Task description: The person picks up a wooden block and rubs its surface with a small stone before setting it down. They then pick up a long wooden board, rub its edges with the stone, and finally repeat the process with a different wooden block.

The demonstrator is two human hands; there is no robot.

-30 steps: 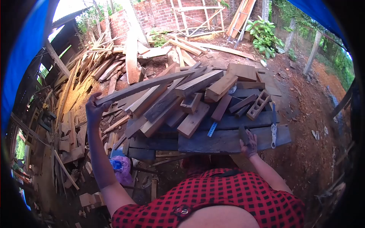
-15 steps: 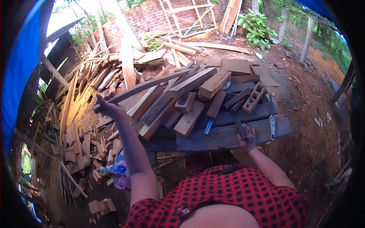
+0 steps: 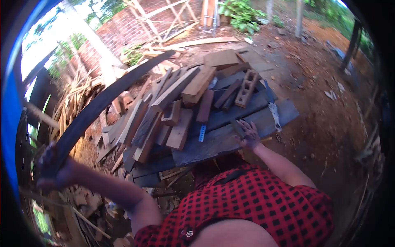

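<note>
My left hand [image 3: 55, 166], out at the far left, is closed around the near end of a long, slightly curved wooden strip [image 3: 103, 96]. The strip slants up and away, its far end raised above the wood pile. My right hand [image 3: 249, 136] lies on the dark plank bench [image 3: 201, 151] with its fingers spread. A small dark block [image 3: 237, 128] touches that hand on its left side; I cannot make out any grip on it. Wood offcuts [image 3: 180, 129] are heaped on the bench, beside a blue ruler-like strip [image 3: 202, 133].
A long tool [image 3: 273, 113] with a pale wrapped handle lies at the bench's right end. Near it is a wooden block with square holes [image 3: 247, 88]. More timber [image 3: 80, 101] is piled on the ground at left. A brick wall [image 3: 117, 31] stands behind.
My left hand has swung outward to the left and lower, lifting the strip off the pile and turning its broad face into view. The view has shifted; my right hand stays on the bench.
</note>
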